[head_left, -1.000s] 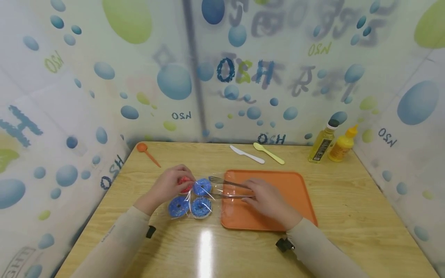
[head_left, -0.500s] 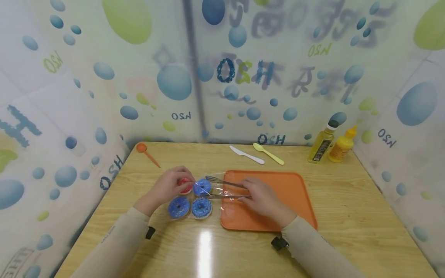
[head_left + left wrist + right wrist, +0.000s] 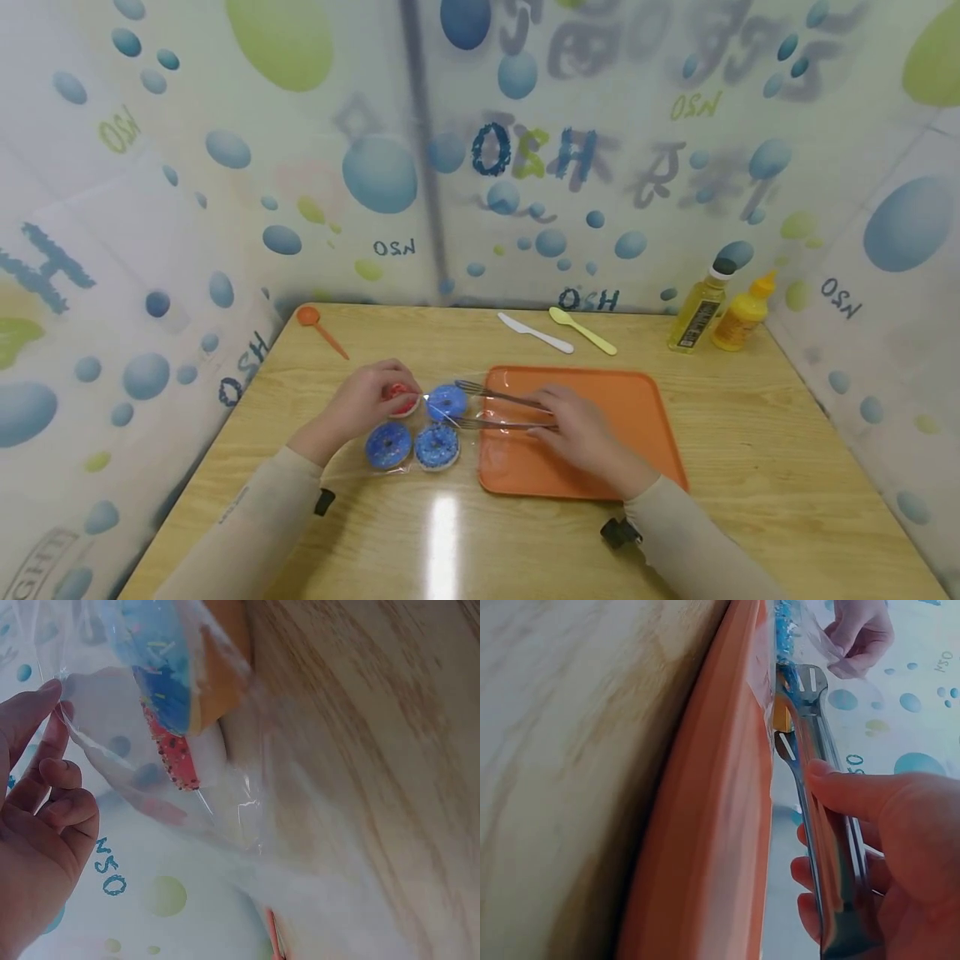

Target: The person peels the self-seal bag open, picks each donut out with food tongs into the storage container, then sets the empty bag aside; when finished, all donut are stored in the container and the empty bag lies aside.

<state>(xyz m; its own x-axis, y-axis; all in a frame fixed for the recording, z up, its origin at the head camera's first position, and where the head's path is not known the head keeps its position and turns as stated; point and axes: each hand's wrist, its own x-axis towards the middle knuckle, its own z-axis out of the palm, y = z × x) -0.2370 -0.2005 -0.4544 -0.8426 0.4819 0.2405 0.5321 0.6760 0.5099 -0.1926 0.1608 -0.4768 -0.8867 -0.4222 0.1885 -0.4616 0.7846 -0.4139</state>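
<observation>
My left hand [image 3: 367, 396] pinches the edge of a clear plastic bag [image 3: 251, 799] between thumb and index finger, lifting its film. Inside the bag lie a red sprinkled donut [image 3: 403, 403], partly hidden by that hand, and three blue ones. Metal tongs [image 3: 829, 840] are gripped in my right hand [image 3: 588, 437], over the orange tray [image 3: 626, 408]. Their slotted, spread tips reach left into the bag, around the far right blue donut [image 3: 446, 402]. The other blue donuts, one plain [image 3: 388, 447] and one more heavily sprinkled [image 3: 437, 447], sit nearer me.
Along the back of the wooden table [image 3: 375, 533] lie an orange spoon [image 3: 309, 317], a white knife [image 3: 534, 332] and a yellow spoon [image 3: 583, 331]. An oil bottle [image 3: 696, 315] and a yellow squeeze bottle [image 3: 742, 317] stand at the back right, near the patterned wall.
The tongs went a little left into the bag, then back right. The far right blue donut has shifted slightly right with them. My left hand stays at the bag's edge.
</observation>
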